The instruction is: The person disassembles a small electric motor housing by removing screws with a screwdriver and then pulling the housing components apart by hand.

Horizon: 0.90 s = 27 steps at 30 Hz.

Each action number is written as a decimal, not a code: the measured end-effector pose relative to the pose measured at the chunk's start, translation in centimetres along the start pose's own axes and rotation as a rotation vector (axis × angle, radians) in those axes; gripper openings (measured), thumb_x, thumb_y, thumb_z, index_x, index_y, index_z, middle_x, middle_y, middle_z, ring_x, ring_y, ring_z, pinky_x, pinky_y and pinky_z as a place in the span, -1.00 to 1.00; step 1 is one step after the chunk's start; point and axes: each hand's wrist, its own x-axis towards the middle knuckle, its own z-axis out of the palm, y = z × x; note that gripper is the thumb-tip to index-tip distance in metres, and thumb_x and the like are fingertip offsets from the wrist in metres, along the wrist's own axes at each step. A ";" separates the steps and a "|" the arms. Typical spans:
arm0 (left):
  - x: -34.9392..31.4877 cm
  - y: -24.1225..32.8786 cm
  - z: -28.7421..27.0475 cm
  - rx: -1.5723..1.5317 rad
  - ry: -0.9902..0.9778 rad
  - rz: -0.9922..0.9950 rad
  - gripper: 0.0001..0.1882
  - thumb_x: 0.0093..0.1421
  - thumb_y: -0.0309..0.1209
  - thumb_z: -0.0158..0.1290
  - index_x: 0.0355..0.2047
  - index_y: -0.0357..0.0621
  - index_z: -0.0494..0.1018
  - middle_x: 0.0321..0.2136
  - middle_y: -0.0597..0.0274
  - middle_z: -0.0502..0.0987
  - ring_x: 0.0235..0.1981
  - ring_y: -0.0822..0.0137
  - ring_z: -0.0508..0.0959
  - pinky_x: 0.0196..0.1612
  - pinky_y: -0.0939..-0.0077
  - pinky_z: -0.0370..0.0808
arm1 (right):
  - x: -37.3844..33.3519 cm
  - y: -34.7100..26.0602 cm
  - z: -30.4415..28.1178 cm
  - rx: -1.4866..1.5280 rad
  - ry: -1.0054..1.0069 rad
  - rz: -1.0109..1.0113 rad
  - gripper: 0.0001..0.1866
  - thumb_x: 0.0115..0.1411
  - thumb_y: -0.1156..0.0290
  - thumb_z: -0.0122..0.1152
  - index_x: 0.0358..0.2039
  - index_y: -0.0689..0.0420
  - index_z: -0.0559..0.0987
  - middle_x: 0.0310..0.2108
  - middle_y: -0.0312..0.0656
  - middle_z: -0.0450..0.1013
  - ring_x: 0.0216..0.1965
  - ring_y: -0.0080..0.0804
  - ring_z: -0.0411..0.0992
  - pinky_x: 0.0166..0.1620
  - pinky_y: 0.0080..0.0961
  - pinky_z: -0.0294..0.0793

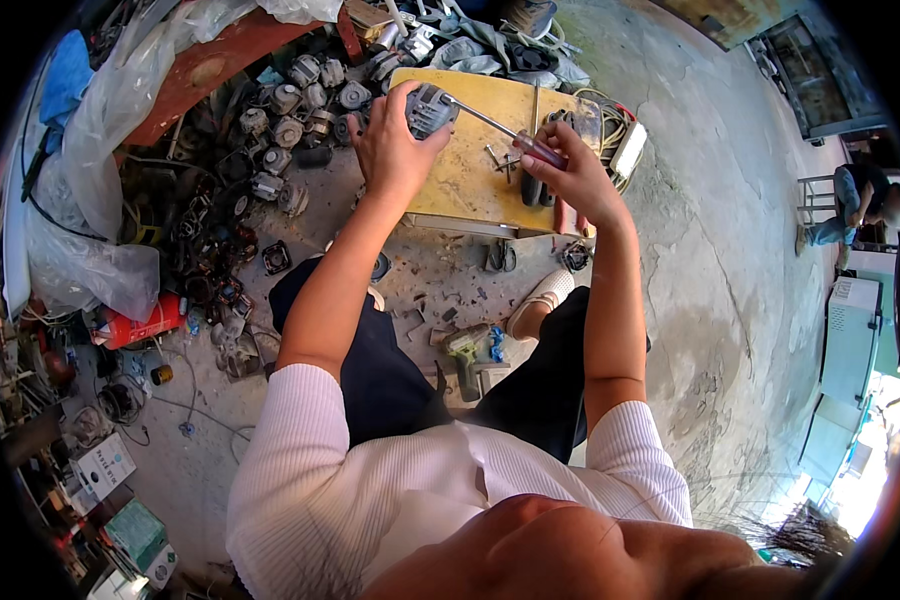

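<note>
A grey finned metal motor housing (431, 112) is gripped in my left hand (394, 148), over the far left part of a low yellow work table (465, 195). My right hand (580, 180) is closed round the reddish handle of a screwdriver (538, 150). Its long shaft slants left, and the tip meets the housing's right side. Below the shaft, a few loose screws (496, 158) lie on the table. Dark-handled tools (536, 190) and red-handled pliers (562, 216) rest by the table's right edge, close to my right hand.
Several similar metal motor parts (288, 132) are heaped on the floor left of the table. A green power drill (464, 352) stands between my feet. Coiled cable with a white power strip (627, 150) lies right of the table. Another person (860, 205) sits far right.
</note>
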 end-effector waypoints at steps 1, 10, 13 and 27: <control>0.0 0.1 -0.1 -0.007 -0.008 -0.009 -0.25 -0.05 -0.10 0.34 0.19 0.21 0.35 -0.09 0.24 0.49 0.01 0.15 0.51 0.32 -0.32 0.02 | 0.0 -0.3 0.2 0.069 0.018 -0.003 -0.55 0.27 0.04 0.28 -0.12 0.22 0.56 -0.26 -0.16 0.52 -0.27 -0.42 0.45 -0.18 -0.42 0.46; -0.2 -0.1 -0.2 0.034 0.021 0.029 -0.30 -0.02 -0.12 0.35 0.17 0.18 0.40 -0.08 0.17 0.51 -0.06 0.09 0.55 0.09 0.14 0.40 | -0.5 -3.1 -0.5 0.122 -0.149 0.237 -0.61 0.32 0.09 0.21 -0.07 0.16 0.50 -0.44 -0.30 0.39 -0.42 -0.57 0.45 -0.43 -0.58 0.40; -0.1 0.0 0.2 0.051 0.047 0.069 -0.30 -0.02 -0.14 0.36 0.17 0.19 0.41 -0.08 0.17 0.51 -0.07 0.10 0.56 0.07 0.17 0.41 | 0.1 1.0 0.7 -0.027 0.037 -0.173 -0.49 0.37 -0.10 0.04 -0.10 0.15 0.54 -0.48 -0.29 0.35 -0.64 -0.52 0.42 -0.61 -0.54 0.34; -0.1 0.3 -0.4 0.001 0.018 0.019 -0.31 -0.01 -0.13 0.36 0.16 0.18 0.42 -0.05 0.14 0.50 -0.05 0.08 0.53 0.03 0.18 0.42 | 0.2 -0.4 0.7 0.064 0.041 0.073 -0.56 0.21 0.09 0.37 -0.05 0.12 0.54 -0.38 -0.27 0.47 -0.42 -0.62 0.38 -0.42 -0.58 0.38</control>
